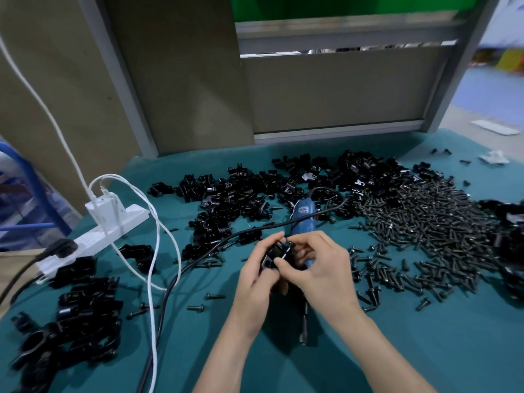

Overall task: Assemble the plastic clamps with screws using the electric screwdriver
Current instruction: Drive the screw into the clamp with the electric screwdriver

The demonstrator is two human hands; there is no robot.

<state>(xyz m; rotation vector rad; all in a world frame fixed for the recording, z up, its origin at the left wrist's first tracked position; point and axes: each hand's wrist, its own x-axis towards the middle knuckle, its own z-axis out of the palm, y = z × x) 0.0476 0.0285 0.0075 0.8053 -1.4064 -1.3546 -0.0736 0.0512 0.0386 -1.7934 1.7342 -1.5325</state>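
Right at centre, above the teal table [411, 350], a black plastic clamp [274, 255] sits gripped in the left hand's [256, 279] curled fingers. The right hand [320, 268] pinches it too, thumb and forefinger. A blue electric screwdriver [304, 222] lies just behind, screws [425, 222] heaped right.
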